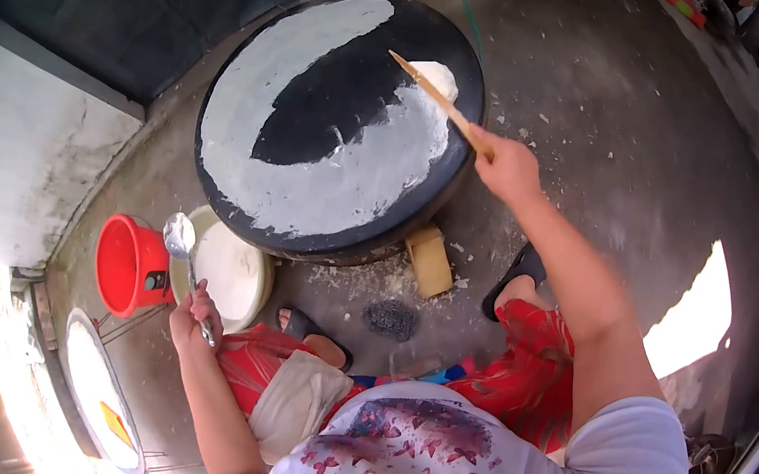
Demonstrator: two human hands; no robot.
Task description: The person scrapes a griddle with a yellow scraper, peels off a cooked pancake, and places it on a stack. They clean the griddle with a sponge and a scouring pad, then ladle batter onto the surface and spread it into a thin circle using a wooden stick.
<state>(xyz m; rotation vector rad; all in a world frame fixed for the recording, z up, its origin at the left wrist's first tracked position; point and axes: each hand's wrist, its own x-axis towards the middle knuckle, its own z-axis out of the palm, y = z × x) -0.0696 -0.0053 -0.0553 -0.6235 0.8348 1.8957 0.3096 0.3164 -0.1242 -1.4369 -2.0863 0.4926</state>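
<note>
My right hand (508,166) is closed round the handle of a flat wooden spreader (429,91). The spreader's blade lies over the far right of a large round black griddle (326,99), against a thick lump of white batter (438,78). A thin white batter layer (255,89) curves round much of the griddle, with a dark uncoated patch in the middle. At the lower left, my left hand (197,316) grips a metal ladle (179,235), its bowl raised and smeared white. Just beyond that hand stands a pale tub (263,291) of white batter.
Left of the tub is a red bucket (128,265). A yellowish block (430,264) sits at the griddle's near edge, with a dark scouring pad (389,319) nearby. A round flat tray (92,381) is at lower left. A green hose (461,4) curves behind the griddle.
</note>
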